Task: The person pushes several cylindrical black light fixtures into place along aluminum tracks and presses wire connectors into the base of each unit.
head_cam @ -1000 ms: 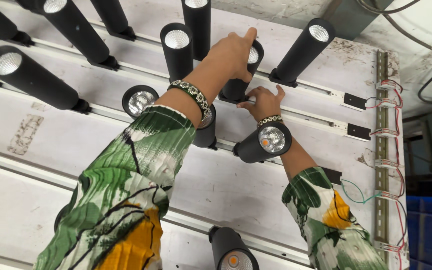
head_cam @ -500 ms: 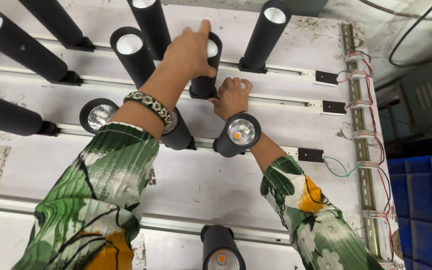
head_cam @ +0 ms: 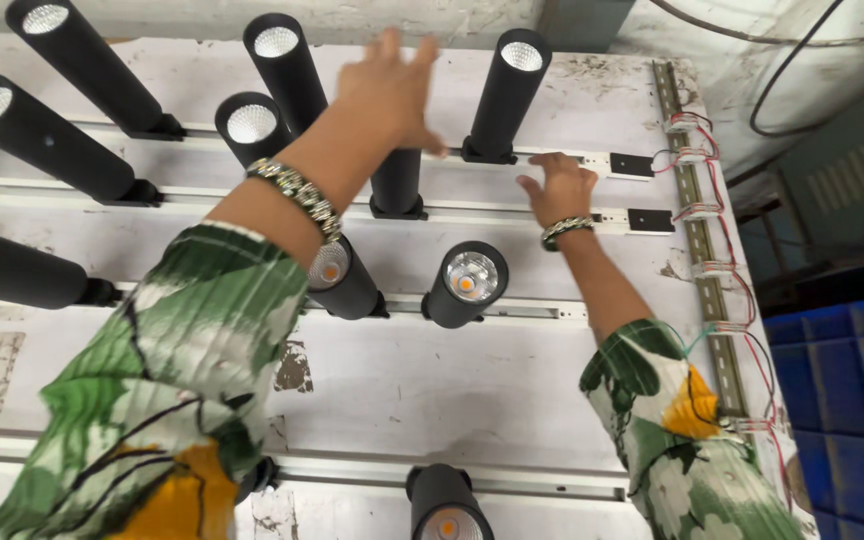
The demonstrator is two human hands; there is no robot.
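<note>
Left hand (head_cam: pixel 392 95) is blurred, fingers spread over the black cylinder light (head_cam: pixel 397 180) just under the palm, looks like it isn't gripping anything. Right hand (head_cam: pixel 557 185) lies open, fingertips on the white track (head_cam: pixel 512 215). Best bet: steady the rail, grab the barrel low by its base.

Left hand (head_cam: pixel 392 90): off the black lamp (head_cam: pixel 396 180), now spread open above it, blurred
Right hand (head_cam: pixel 558 186): moved from beside the lit lamp (head_cam: pixel 467 283) to the rail (head_cam: pixel 512 215) further right, fingers splayed flat
</note>
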